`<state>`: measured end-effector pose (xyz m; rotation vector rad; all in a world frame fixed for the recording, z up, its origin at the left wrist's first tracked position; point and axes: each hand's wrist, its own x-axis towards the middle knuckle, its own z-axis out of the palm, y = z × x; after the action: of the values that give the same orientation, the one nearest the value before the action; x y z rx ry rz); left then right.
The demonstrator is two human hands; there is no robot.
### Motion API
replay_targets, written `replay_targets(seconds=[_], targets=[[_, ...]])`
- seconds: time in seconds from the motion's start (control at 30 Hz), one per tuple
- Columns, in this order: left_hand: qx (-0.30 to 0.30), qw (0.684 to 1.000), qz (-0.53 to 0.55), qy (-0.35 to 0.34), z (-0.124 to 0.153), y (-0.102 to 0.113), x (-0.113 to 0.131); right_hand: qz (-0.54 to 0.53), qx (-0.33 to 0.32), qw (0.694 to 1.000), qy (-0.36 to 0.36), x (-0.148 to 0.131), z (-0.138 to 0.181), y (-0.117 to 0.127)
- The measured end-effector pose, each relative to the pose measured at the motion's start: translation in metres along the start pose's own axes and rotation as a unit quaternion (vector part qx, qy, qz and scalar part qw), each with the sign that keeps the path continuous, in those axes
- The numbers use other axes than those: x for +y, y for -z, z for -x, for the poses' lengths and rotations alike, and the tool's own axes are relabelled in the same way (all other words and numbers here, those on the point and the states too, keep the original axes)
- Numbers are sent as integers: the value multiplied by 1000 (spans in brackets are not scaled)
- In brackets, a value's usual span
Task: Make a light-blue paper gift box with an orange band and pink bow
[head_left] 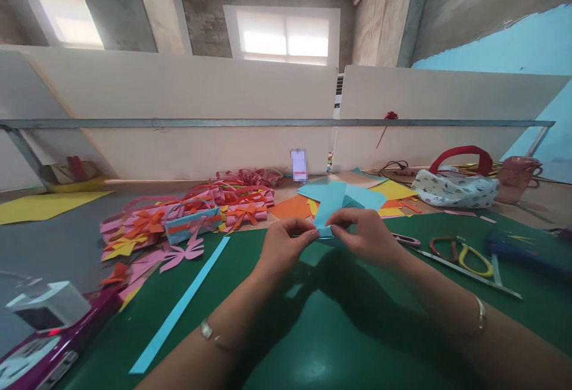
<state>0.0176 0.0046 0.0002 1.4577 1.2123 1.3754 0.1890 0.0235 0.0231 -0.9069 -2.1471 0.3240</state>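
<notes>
A light-blue sheet of paper (329,202) stands up from between my hands, its lower edge folded into a narrow band. My left hand (286,241) pinches the left end of that fold. On the right end, my right hand (361,232) pinches the same paper with thumb and forefinger. The fingers of both hands are closed on it, a little above the green mat (286,318). A long light-blue paper strip (183,303) lies slantwise on the mat to the left of my left forearm.
Pink, red and orange paper pieces (241,199) are heaped at the left back. Scissors (476,262) and a metal ruler (465,271) lie at right. A phone (299,165) stands against the wall. A power strip (53,342) with a white charger (49,306) is at front left.
</notes>
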Motion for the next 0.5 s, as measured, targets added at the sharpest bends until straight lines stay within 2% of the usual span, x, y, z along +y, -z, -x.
replay_targets(seconds=[0.1, 0.3, 0.4, 0.5], targets=[[-7, 999, 46, -2, -1, 1, 1, -13, 8, 1000, 3, -1, -1, 5], [-34, 996, 81, -23, 3, 0, 11, -45, -27, 998, 37, 1, -4, 19], [-43, 997, 58, -41, 3, 0, 11, -11, -36, 997, 71, 3, -5, 19], [-37, 998, 22, -50, 3, 0, 10, 16, -20, 996, 85, 4, -4, 16]])
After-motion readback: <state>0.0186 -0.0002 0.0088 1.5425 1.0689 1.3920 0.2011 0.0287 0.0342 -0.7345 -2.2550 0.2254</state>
